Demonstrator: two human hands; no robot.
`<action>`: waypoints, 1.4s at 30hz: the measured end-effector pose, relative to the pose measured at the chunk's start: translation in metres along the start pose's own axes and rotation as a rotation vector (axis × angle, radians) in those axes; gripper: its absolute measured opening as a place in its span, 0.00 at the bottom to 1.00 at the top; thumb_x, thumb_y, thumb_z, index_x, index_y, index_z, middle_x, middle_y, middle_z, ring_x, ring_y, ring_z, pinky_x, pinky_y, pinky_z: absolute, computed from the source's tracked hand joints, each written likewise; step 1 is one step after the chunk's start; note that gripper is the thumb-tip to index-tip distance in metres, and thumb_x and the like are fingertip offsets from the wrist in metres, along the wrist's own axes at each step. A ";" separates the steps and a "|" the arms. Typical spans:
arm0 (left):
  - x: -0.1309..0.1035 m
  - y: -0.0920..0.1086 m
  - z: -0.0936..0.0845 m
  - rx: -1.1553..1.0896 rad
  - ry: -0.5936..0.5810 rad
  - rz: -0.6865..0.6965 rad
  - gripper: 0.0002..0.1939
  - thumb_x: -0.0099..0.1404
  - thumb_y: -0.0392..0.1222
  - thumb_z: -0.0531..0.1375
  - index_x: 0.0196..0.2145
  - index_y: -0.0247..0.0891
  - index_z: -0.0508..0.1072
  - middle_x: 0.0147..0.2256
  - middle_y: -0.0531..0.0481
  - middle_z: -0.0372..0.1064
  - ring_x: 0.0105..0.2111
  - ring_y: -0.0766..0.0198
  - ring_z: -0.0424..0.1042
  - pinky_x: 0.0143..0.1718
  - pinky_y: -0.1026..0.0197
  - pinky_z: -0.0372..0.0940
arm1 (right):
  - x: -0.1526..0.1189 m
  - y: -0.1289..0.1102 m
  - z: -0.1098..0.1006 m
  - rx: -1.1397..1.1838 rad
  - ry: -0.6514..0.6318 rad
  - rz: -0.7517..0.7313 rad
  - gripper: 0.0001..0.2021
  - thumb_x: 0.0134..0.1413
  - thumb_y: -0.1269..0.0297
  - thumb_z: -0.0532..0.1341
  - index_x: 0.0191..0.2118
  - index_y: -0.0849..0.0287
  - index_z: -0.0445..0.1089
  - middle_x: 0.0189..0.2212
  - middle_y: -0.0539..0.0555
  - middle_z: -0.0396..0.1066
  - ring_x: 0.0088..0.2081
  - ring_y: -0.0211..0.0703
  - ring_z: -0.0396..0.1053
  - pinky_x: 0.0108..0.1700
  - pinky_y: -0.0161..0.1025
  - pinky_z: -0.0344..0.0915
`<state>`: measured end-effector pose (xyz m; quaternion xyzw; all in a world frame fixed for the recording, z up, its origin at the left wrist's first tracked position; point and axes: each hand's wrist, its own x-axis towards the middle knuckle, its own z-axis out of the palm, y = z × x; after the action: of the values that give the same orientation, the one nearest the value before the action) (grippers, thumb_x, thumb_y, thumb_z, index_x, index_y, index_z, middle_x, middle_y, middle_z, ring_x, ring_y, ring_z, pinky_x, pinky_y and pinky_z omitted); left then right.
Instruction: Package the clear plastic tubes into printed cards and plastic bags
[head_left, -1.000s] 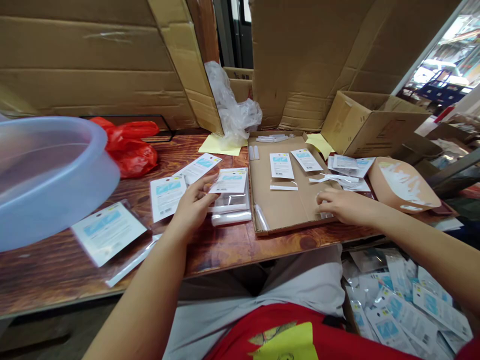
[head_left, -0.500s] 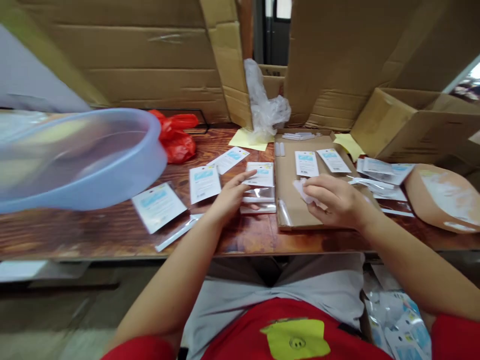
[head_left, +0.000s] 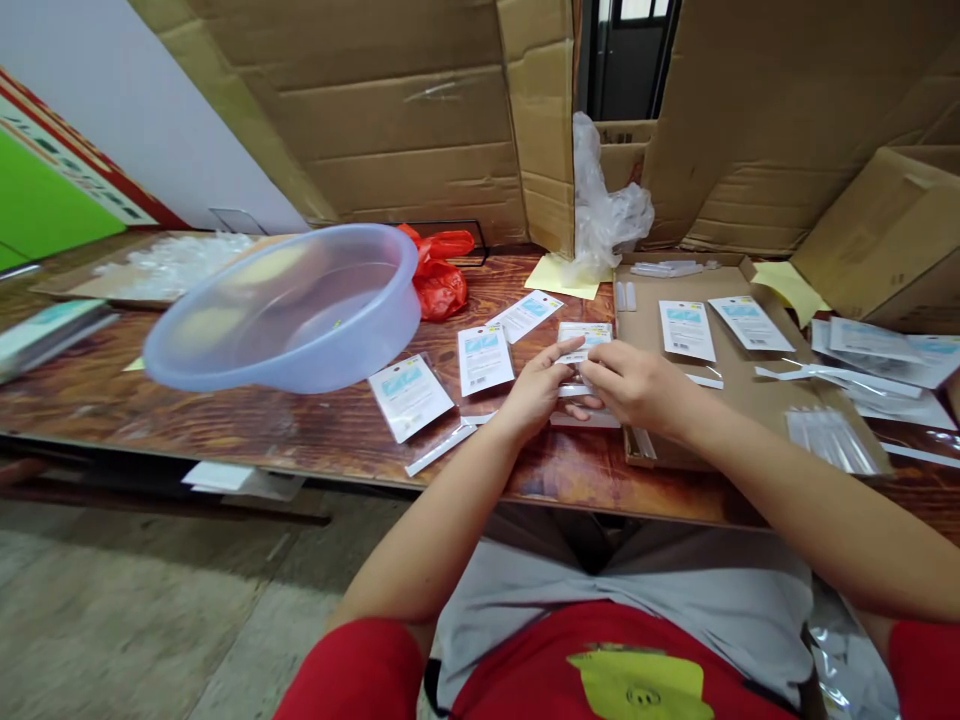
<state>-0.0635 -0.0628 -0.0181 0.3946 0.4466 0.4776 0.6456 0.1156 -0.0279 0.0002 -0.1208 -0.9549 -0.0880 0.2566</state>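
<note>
My left hand (head_left: 538,392) grips a clear plastic packet with a white and blue printed card (head_left: 586,332), index finger across its top and other fingertips showing beneath. My right hand (head_left: 637,385) meets it there, its fingers pinched together over the packet; whatever they hold is hidden. To the left lie similar card packets, one flat near the edge (head_left: 412,398), one upright-facing (head_left: 484,360) and one tilted behind (head_left: 527,315). At right, a shallow cardboard tray (head_left: 652,300) bears two more cards (head_left: 687,330) and several clear plastic pieces (head_left: 829,440).
A translucent blue basin (head_left: 285,375) stands on the wooden table (head_left: 247,430) at left, a red plastic bag (head_left: 439,285) behind it. Crumpled clear plastic (head_left: 607,215) rests by the cardboard wall (head_left: 405,130). More packets (head_left: 874,345) and a cardboard box (head_left: 885,240) are at right.
My right hand has moved left from over the tray to the packet at my left hand. The view has turned left, and clear pieces on the tray's right now show.
</note>
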 end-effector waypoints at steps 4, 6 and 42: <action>0.000 -0.002 0.001 0.020 0.061 0.052 0.34 0.55 0.33 0.55 0.61 0.38 0.67 0.29 0.53 0.71 0.20 0.65 0.72 0.18 0.66 0.65 | 0.000 0.009 -0.014 0.310 0.016 0.243 0.25 0.60 0.55 0.66 0.60 0.57 0.67 0.56 0.64 0.65 0.56 0.55 0.67 0.55 0.51 0.68; -0.001 -0.001 0.001 0.043 0.068 0.062 0.34 0.54 0.34 0.55 0.61 0.39 0.68 0.28 0.53 0.70 0.19 0.66 0.71 0.16 0.68 0.57 | -0.004 0.016 -0.022 0.450 -0.034 0.410 0.33 0.55 0.48 0.69 0.64 0.53 0.66 0.56 0.62 0.64 0.53 0.53 0.69 0.51 0.48 0.72; 0.003 -0.005 -0.029 1.427 -0.042 0.607 0.21 0.59 0.52 0.61 0.47 0.41 0.80 0.45 0.41 0.79 0.45 0.47 0.78 0.50 0.49 0.70 | -0.154 0.050 -0.115 0.027 -0.627 0.565 0.18 0.46 0.82 0.61 0.38 0.54 0.82 0.43 0.58 0.76 0.48 0.52 0.70 0.51 0.48 0.68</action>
<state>-0.0895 -0.0583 -0.0322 0.8289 0.5061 0.2229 0.0841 0.3125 -0.0353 0.0246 -0.3956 -0.9171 0.0393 -0.0307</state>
